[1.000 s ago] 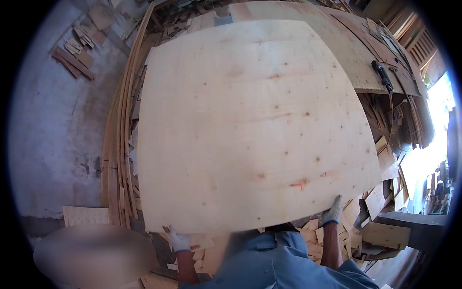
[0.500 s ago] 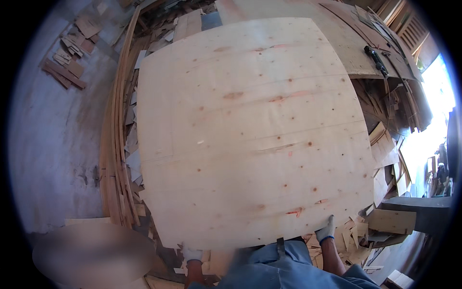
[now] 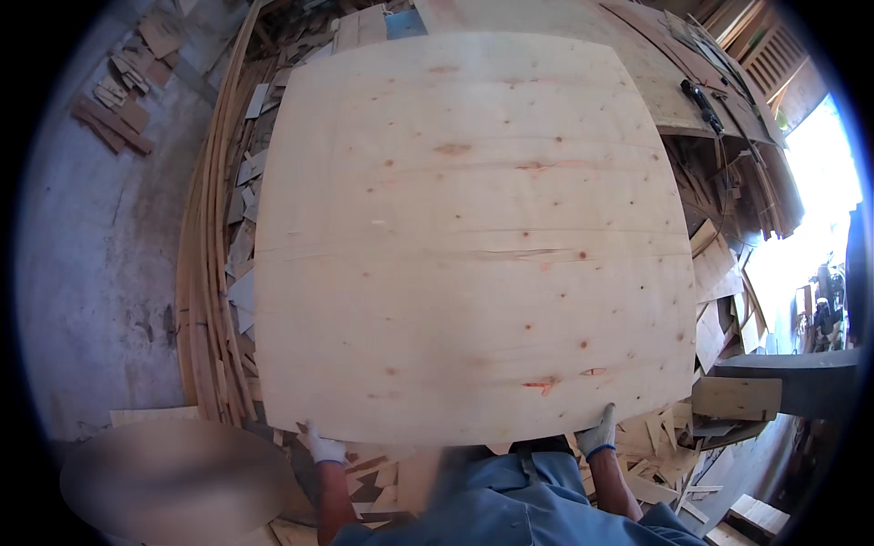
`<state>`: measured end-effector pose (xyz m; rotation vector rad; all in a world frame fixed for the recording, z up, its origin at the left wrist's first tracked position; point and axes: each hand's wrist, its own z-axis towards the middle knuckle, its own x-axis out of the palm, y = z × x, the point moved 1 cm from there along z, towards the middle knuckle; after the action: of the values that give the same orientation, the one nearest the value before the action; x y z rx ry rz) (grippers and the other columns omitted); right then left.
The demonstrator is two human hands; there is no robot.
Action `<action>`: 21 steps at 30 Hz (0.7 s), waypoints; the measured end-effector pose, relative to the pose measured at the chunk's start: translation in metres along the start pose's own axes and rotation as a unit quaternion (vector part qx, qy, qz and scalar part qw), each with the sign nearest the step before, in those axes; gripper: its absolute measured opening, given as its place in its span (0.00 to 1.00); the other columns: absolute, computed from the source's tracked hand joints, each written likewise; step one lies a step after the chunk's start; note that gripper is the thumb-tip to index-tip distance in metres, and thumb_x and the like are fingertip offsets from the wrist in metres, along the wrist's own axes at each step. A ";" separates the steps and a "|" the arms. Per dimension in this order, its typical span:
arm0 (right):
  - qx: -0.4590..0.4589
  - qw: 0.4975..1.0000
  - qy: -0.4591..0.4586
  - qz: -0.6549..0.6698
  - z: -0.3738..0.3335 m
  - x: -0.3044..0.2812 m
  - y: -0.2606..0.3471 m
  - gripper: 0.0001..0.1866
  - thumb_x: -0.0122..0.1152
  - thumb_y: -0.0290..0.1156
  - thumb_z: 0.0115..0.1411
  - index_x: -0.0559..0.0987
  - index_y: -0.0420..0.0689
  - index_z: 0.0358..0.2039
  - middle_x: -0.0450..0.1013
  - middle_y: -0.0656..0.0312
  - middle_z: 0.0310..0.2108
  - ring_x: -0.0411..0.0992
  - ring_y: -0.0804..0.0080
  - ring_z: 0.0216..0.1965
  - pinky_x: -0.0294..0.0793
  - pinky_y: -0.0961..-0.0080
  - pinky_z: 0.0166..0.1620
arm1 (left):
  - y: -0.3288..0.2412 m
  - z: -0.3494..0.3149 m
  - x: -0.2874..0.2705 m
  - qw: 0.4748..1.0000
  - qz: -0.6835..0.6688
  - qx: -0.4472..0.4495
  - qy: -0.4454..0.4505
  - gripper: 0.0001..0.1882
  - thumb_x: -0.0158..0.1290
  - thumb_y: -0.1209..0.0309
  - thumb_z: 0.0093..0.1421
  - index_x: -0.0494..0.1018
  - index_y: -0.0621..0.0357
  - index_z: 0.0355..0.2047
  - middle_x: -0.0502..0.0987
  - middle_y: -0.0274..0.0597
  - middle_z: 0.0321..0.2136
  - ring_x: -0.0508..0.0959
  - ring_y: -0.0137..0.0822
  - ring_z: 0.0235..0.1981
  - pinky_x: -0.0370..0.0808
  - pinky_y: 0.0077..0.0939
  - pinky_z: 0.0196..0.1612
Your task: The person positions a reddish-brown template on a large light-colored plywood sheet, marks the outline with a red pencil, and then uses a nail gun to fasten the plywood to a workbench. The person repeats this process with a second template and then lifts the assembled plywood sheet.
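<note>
A big pale plywood sheet [image 3: 473, 246] with dark knots and reddish marks fills the middle of the head view. White gloves cover both hands. My left hand [image 3: 324, 446] grips the sheet's near edge close to its left corner, thumb on top and the other fingers hidden beneath. Toward the right end of that same edge, my right hand [image 3: 598, 432] holds the sheet the same way, its thumb lying on the upper face. The sheet's far edge lies over or against a large wooden worktable [image 3: 537, 20]; their exact contact cannot be seen.
A dark power tool [image 3: 702, 106] with a cable lies on the worktable at the far right. Long wood strips [image 3: 214, 237] lean along the left wall. Wood offcuts [image 3: 669, 437] litter the floor around me. A grey ledge [image 3: 801, 364] juts in at right.
The sheet's near edge has shifted slightly up and left in view. My left hand has come further into view, moving left and up along the edge; my right hand keeps its hold.
</note>
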<state>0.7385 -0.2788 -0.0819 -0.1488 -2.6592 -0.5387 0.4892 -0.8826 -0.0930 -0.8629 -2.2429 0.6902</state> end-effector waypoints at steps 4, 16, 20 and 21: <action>-0.021 0.999 0.029 -0.011 -0.061 0.016 0.015 0.32 0.47 0.59 0.69 0.66 0.50 0.65 0.67 0.57 0.63 0.67 0.55 0.62 0.69 0.50 0.61 | -0.040 -0.033 0.018 0.998 0.013 0.060 0.005 0.21 0.47 0.54 0.70 0.70 0.50 0.58 0.74 0.41 0.55 0.73 0.45 0.56 0.73 0.48 0.58; -0.224 0.962 0.023 -0.152 -0.122 0.050 0.143 0.26 0.54 0.47 0.70 0.69 0.43 0.60 0.74 0.57 0.52 0.76 0.62 0.50 0.81 0.62 0.47 | -0.047 -0.198 0.111 0.984 0.043 0.161 -0.064 0.23 0.55 0.56 0.64 0.69 0.51 0.56 0.74 0.42 0.51 0.75 0.41 0.51 0.76 0.43 0.54; -0.305 0.928 0.047 -0.207 -0.149 0.075 0.188 0.23 0.53 0.46 0.71 0.71 0.42 0.57 0.76 0.59 0.45 0.78 0.67 0.40 0.79 0.71 0.27 | -0.059 -0.233 0.117 0.974 0.073 0.207 -0.055 0.25 0.53 0.55 0.65 0.68 0.51 0.59 0.75 0.42 0.52 0.78 0.41 0.49 0.79 0.40 0.49; -0.327 0.916 0.065 -0.222 -0.154 0.076 0.200 0.23 0.52 0.46 0.71 0.71 0.42 0.57 0.76 0.59 0.44 0.79 0.67 0.38 0.78 0.72 0.24 | -0.064 -0.248 0.128 0.971 0.080 0.217 -0.053 0.24 0.53 0.55 0.65 0.69 0.53 0.57 0.75 0.42 0.52 0.77 0.40 0.50 0.78 0.41 0.50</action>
<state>0.7651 -0.1544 0.1490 0.2995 -2.2747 -1.5160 0.5643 -0.7729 0.1600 -0.8033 -2.0081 1.2718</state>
